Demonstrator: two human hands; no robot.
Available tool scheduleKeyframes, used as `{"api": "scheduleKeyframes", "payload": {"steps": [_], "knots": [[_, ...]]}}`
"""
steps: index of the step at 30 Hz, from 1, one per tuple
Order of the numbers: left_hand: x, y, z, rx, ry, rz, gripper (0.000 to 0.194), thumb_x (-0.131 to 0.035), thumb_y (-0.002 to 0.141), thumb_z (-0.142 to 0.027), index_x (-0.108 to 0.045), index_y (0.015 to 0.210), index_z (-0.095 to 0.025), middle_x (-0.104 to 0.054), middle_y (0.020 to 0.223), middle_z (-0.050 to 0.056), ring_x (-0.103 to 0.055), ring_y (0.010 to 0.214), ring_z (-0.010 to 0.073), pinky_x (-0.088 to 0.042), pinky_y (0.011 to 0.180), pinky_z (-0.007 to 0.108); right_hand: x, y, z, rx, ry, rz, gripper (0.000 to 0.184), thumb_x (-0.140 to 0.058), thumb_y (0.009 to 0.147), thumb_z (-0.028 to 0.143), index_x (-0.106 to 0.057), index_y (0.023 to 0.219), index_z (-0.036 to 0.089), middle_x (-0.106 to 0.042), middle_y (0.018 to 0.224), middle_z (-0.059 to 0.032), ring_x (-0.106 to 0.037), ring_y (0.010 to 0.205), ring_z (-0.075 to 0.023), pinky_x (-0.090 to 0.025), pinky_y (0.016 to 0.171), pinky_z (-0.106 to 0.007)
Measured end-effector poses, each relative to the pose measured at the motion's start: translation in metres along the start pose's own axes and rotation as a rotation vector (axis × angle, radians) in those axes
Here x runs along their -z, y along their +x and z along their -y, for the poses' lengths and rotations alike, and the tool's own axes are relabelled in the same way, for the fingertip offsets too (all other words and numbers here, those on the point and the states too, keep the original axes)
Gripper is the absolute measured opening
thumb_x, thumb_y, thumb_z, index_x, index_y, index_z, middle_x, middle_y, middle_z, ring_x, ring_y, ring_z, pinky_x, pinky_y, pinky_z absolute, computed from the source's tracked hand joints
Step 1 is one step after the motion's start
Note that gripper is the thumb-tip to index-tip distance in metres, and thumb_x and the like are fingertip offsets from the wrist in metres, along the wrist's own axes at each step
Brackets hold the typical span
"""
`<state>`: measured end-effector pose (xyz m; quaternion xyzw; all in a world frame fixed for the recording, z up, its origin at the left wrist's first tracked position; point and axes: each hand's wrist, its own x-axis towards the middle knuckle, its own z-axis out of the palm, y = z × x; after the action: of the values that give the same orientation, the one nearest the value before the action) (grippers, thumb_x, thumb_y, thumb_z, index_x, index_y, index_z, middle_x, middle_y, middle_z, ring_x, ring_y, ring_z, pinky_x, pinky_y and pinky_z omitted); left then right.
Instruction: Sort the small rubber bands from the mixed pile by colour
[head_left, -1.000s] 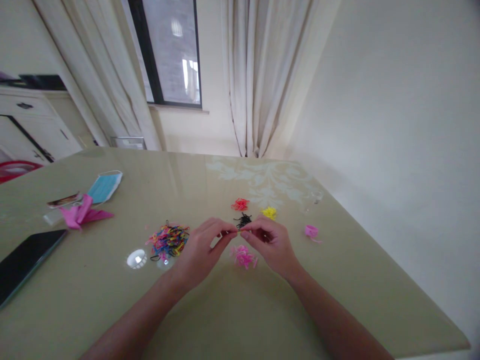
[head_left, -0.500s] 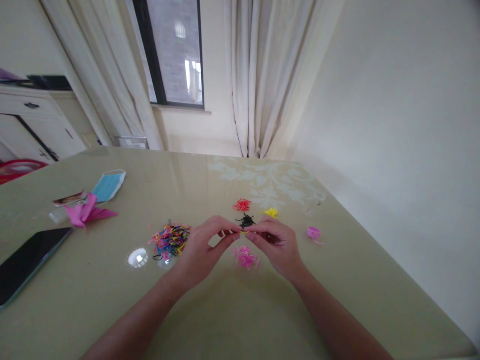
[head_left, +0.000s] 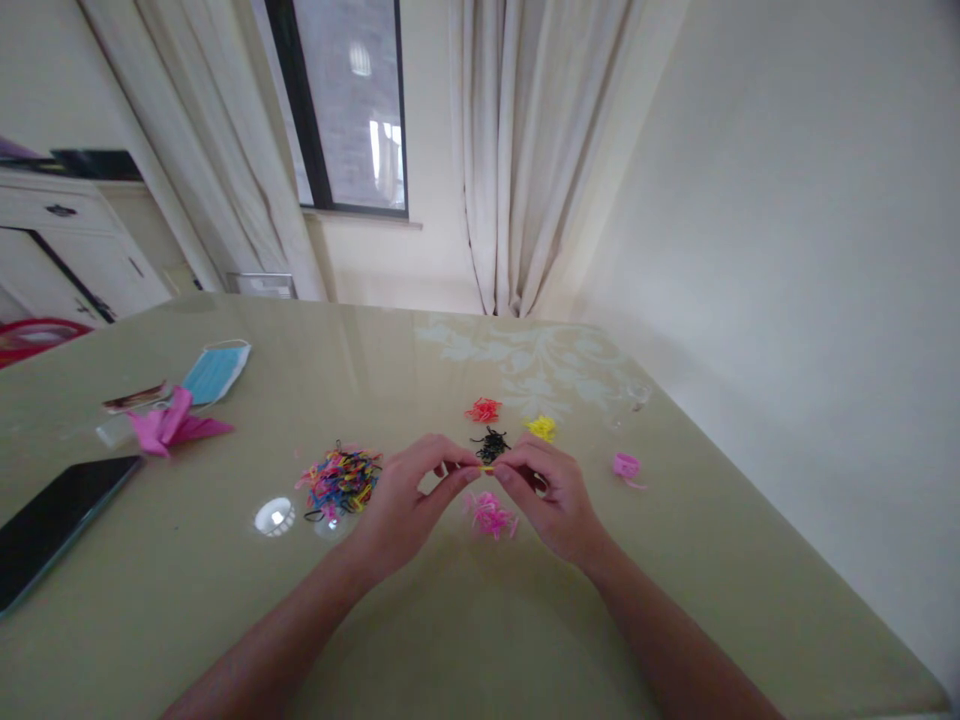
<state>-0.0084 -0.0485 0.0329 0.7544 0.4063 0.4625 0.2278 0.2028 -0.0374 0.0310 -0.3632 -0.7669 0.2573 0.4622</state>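
Note:
Between my two hands a small yellow rubber band [head_left: 487, 468] is pinched at its ends. My left hand [head_left: 409, 490] is closed on one side of it, thumb against forefinger. On the other side my right hand [head_left: 551, 495] grips it the same way. Just behind the fingertips lies a pile of black bands [head_left: 491, 444]. Pink bands [head_left: 493, 515] are heaped below, nearer me. Red bands [head_left: 483, 410] and yellow bands [head_left: 541, 428] form small piles farther back. A mixed-colour heap of bands [head_left: 341, 482] sits left of my left hand.
A pink band bundle [head_left: 627, 466] lies to the right. On the left are a phone [head_left: 64, 520], a pink paper crane [head_left: 176, 425] and a blue face mask [head_left: 217, 373]. A clear small container [head_left: 634, 397] stands near the table's right edge, close to the wall.
My right fingertips have shifted slightly left, closer to the left ones. The yellow band shows a little more plainly between them. The piles have stayed put.

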Motion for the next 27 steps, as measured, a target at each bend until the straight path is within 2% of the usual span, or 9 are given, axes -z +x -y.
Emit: {"api": "scheduleKeyframes", "payload": {"steps": [2, 4, 7, 9, 11, 14, 18, 23, 27], "knots": [[0.002, 0.001, 0.002, 0.008, 0.030, 0.012, 0.019, -0.061, 0.101, -0.036, -0.074, 0.096, -0.022, -0.075, 0.085, 0.002, -0.067, 0.077, 0.0165, -0.054, 0.074, 0.028, 0.000, 0.001, -0.001, -0.001, -0.005, 0.014, 0.028, -0.063, 0.101, 0.039, -0.075, 0.084, 0.021, -0.058, 0.070, -0.0008, -0.051, 0.062, -0.0143, -0.039, 0.057, -0.028], [0.006, 0.003, 0.006, 0.038, 0.182, 0.027, 0.023, -0.057, 0.103, -0.038, -0.073, 0.102, -0.022, -0.076, 0.093, 0.005, -0.069, 0.084, 0.0191, -0.055, 0.079, 0.032, 0.004, 0.004, -0.005, -0.014, -0.015, -0.009, 0.029, -0.062, 0.101, 0.039, -0.074, 0.084, 0.020, -0.060, 0.071, -0.0013, -0.052, 0.063, -0.0145, -0.039, 0.058, -0.028], [0.019, 0.005, 0.016, 0.172, 0.695, 0.074, 0.023, -0.054, 0.103, -0.034, -0.073, 0.107, -0.020, -0.076, 0.108, 0.012, -0.069, 0.102, 0.0293, -0.054, 0.092, 0.043, 0.017, 0.011, -0.020, -0.072, -0.106, -0.098, 0.026, -0.062, 0.101, 0.038, -0.074, 0.086, 0.020, -0.062, 0.074, -0.0021, -0.053, 0.063, -0.0150, -0.040, 0.058, -0.028], [0.029, 0.004, 0.022, 0.313, 1.003, 0.155, 0.024, -0.052, 0.103, -0.030, -0.073, 0.105, -0.018, -0.074, 0.110, 0.017, -0.067, 0.108, 0.0367, -0.054, 0.090, 0.050, 0.029, 0.016, -0.035, -0.114, -0.239, -0.124, 0.023, -0.062, 0.099, 0.034, -0.075, 0.087, 0.019, -0.065, 0.076, -0.0030, -0.055, 0.064, -0.0159, -0.041, 0.060, -0.028], [0.039, 0.002, 0.028, 0.467, 1.155, 0.253, 0.027, -0.049, 0.103, -0.028, -0.072, 0.105, -0.016, -0.072, 0.109, 0.019, -0.068, 0.106, 0.0405, -0.056, 0.083, 0.052, 0.042, 0.020, -0.053, -0.143, -0.413, -0.121, 0.019, -0.062, 0.097, 0.029, -0.075, 0.087, 0.019, -0.067, 0.078, -0.0042, -0.059, 0.067, -0.0176, -0.043, 0.065, -0.030], [0.051, 0.000, 0.035, 0.590, 1.184, 0.373, 0.033, -0.042, 0.105, -0.030, -0.072, 0.105, -0.014, -0.072, 0.108, 0.020, -0.071, 0.101, 0.0415, -0.057, 0.078, 0.052, 0.054, 0.020, -0.075, -0.215, -0.639, -0.077, 0.018, -0.061, 0.095, 0.024, -0.078, 0.092, 0.019, -0.070, 0.083, -0.0059, -0.064, 0.074, -0.0200, -0.045, 0.070, -0.031], [0.055, 0.001, 0.040, 0.584, 1.139, 0.432, 0.038, -0.036, 0.106, -0.028, -0.071, 0.103, -0.015, -0.072, 0.107, 0.018, -0.072, 0.103, 0.0398, -0.058, 0.079, 0.052, 0.053, 0.018, -0.089, -0.302, -0.813, -0.017, 0.021, -0.059, 0.097, 0.022, -0.080, 0.097, 0.019, -0.072, 0.092, -0.0079, -0.067, 0.080, -0.0217, -0.045, 0.070, -0.031], [0.051, 0.008, 0.036, 0.580, 1.101, 0.366, 0.035, -0.037, 0.102, -0.021, -0.072, 0.097, -0.019, -0.071, 0.107, 0.017, -0.071, 0.102, 0.0373, -0.057, 0.076, 0.050, 0.045, 0.020, -0.092, -0.351, -0.890, 0.022, 0.024, -0.058, 0.100, 0.025, -0.081, 0.098, 0.019, -0.073, 0.098, -0.0103, -0.068, 0.079, -0.0224, -0.044, 0.067, -0.031], [0.048, 0.010, 0.036, 0.555, 1.011, 0.252, 0.028, -0.046, 0.099, -0.025, -0.073, 0.097, -0.022, -0.071, 0.109, 0.013, -0.070, 0.103, 0.0348, -0.054, 0.076, 0.043, 0.046, 0.019, -0.087, -0.264, -0.824, -0.085, 0.026, -0.055, 0.100, 0.027, -0.081, 0.099, 0.019, -0.071, 0.091, -0.0087, -0.066, 0.078, -0.0216, -0.044, 0.067, -0.031]]}}
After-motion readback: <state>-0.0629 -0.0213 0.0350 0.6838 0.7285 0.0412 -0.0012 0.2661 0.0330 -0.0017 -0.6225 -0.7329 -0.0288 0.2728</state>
